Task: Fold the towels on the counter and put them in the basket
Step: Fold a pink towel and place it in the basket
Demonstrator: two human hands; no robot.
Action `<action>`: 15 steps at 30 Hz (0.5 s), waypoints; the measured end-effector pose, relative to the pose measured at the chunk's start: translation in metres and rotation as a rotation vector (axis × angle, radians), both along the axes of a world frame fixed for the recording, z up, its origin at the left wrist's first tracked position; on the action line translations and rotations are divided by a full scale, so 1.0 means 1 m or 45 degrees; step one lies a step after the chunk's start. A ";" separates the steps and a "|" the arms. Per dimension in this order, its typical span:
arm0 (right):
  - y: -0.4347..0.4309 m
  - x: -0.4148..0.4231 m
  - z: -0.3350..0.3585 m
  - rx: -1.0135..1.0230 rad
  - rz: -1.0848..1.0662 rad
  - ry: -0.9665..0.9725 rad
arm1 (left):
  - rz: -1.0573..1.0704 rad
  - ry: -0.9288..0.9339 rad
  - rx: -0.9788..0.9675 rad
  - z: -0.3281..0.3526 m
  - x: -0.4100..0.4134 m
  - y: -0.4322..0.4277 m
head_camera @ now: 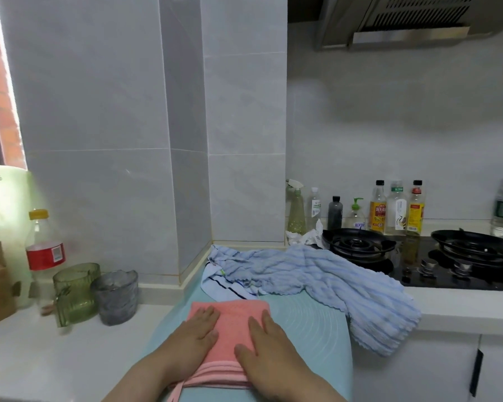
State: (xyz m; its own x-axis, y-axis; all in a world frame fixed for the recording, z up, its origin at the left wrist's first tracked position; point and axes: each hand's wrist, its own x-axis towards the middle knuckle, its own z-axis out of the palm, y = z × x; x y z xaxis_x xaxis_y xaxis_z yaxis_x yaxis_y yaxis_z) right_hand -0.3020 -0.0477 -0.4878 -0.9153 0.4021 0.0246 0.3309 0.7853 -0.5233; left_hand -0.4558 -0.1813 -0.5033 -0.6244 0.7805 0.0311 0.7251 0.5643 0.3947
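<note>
Both hands, left hand (pixel 196 332) and right hand (pixel 269 353), lie flat with straight fingers (pixel 206 314) on the folded pink towel (pixel 230 323), probably to press its crease on the worktop (pixel 41 358).

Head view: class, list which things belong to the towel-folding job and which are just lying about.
Job: pink towel, blue towel, striped towel, left hand, right hand. No basket in view.
Lying about: green glass, grey glass, red-label bottle, stove, sauce bottles.
</note>
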 end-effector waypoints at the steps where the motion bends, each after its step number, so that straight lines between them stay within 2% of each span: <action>1: 0.001 -0.002 0.001 -0.223 -0.151 0.123 | 0.005 0.015 -0.004 -0.002 0.000 0.000; 4: 0.000 -0.004 0.006 -0.943 -0.510 0.479 | 0.018 0.037 0.030 -0.004 0.000 0.000; 6: -0.002 -0.007 0.008 -1.088 -0.514 0.476 | 0.043 0.057 0.068 -0.006 0.002 -0.002; 8: -0.007 -0.007 0.010 -1.023 -0.467 0.406 | 0.090 0.052 0.157 -0.010 0.006 -0.003; 10: -0.011 -0.005 0.016 -0.799 -0.348 0.374 | 0.169 -0.020 0.392 -0.007 0.011 -0.009; 13: -0.011 0.007 0.033 -0.528 -0.050 0.469 | 0.219 -0.040 0.738 0.017 0.017 -0.020; 15: -0.007 0.018 0.050 -0.353 0.122 0.575 | 0.170 -0.049 0.826 0.049 0.025 -0.027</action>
